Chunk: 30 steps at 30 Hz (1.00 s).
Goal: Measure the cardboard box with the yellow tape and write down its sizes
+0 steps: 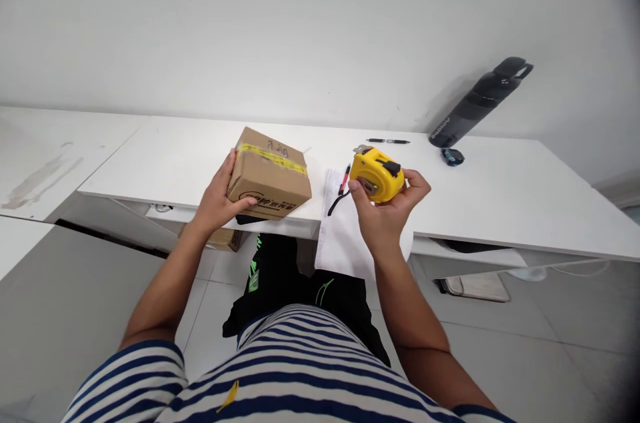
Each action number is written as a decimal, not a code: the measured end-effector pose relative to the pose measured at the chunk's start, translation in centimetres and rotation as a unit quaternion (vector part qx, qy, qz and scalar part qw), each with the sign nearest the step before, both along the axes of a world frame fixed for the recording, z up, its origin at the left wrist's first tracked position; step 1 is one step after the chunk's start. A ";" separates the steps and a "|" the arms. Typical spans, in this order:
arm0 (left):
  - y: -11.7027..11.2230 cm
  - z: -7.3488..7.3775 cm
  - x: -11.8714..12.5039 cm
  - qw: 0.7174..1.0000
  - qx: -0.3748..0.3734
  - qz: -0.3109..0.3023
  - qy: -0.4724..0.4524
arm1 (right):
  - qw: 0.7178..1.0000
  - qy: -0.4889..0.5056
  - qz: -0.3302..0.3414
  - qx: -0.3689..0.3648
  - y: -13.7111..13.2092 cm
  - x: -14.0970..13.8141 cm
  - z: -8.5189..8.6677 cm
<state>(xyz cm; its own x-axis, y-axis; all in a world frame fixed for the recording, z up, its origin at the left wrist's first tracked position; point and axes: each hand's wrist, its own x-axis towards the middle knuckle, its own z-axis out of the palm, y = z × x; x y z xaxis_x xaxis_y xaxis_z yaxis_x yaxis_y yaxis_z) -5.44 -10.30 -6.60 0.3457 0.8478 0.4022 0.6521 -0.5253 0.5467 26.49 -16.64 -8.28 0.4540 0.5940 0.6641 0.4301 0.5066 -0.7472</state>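
Observation:
My left hand grips the left side of a small cardboard box, thumb across its front face. Yellow tape runs over the box, and dark handwriting marks its top. The box is tilted at the front edge of the white table; whether it touches the surface I cannot tell. In my right hand is a yellow tape measure, held above the table to the right of the box. Its metal end hook shows at the upper left, and a black wrist strap hangs from it. No blade is drawn out.
Paper sheets overhang the table's front edge, with a red-and-black pen on them. Farther back lie a black pen and a small dark object beside a black bottle. Another cardboard box sits below the tabletop.

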 end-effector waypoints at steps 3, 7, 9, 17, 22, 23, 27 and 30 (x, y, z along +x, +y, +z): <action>0.1 -4.9 -0.7 0.995 -0.042 0.013 -0.085 | 0.995 0.018 0.093 -0.036 1.6 -0.6 0.4; 0.4 -6.2 1.0 0.990 0.003 0.014 -0.139 | 0.989 -0.042 0.141 -0.026 3.2 -1.9 1.8; -0.1 -3.8 1.9 0.968 0.094 0.092 -0.214 | 0.982 -0.109 0.152 -0.009 3.2 -2.3 2.6; -3.4 8.3 5.7 0.976 -0.095 -0.053 -0.188 | 0.911 -0.350 0.209 0.060 3.0 -3.1 5.4; -1.2 8.9 4.8 0.958 -0.158 -0.041 -0.234 | 0.919 -0.340 0.201 0.019 3.0 -0.6 5.7; -0.3 8.5 4.1 0.957 -0.151 -0.017 -0.249 | 0.927 -0.318 0.199 -0.014 2.9 0.4 5.6; 3.5 6.0 1.2 0.942 -0.177 0.059 -0.280 | 0.946 -0.237 0.179 -0.134 3.2 4.7 5.3; 5.0 3.9 0.4 0.929 -0.256 0.068 -0.257 | 0.944 -0.228 0.161 -0.175 4.0 6.4 4.9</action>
